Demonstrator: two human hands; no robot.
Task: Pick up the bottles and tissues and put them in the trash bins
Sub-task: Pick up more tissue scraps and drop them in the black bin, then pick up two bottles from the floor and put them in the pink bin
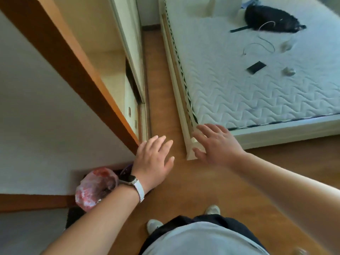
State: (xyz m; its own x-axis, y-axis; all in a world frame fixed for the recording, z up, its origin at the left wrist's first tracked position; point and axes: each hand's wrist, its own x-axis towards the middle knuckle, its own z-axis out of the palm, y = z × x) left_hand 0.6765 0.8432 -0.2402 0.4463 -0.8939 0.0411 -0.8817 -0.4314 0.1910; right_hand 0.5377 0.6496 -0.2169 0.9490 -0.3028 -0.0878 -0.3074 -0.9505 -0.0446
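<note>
Trash bin point(127, 171) with a pink-red plastic bag sits left of the white quilted mattress point(239, 100). Left hand point(154, 161) and right hand point(217, 144) hover near its corner, each grip spread, empty. A crumpled white tissue point(288, 71) lies on it.

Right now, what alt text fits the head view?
Both hands are open and empty: left hand near a pink-bagged trash bin, right hand at the bed corner. Two crumpled tissues, a phone and a black bag lie on the mattress.
</note>
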